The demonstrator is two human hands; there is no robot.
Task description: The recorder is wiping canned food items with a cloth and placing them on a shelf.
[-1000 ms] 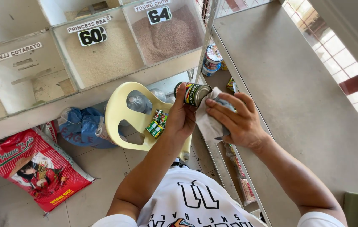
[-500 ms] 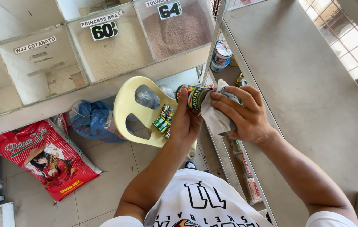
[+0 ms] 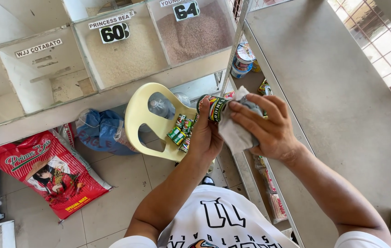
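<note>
My left hand (image 3: pixel 206 134) grips a small tin can with a green and red label (image 3: pixel 212 106), held up in front of me. My right hand (image 3: pixel 265 125) presses a crumpled grey-white cloth (image 3: pixel 236 133) against the can's end and side. Below the can, a pale yellow plastic chair (image 3: pixel 141 113) carries several more small cans (image 3: pixel 180 131) on its seat.
White bins with glass fronts hold rice (image 3: pixel 124 55) and a browner grain (image 3: pixel 194 34). A red rice sack (image 3: pixel 48 172) and a blue bag (image 3: pixel 98 133) lie on the tiled floor. To the right, a grey counter (image 3: pixel 337 92) tops shelves of cans (image 3: pixel 242 57) and packets (image 3: pixel 275 204).
The view has shifted slightly. My right hand has slid the cloth a little along the can, which my left hand still holds at the same height.
</note>
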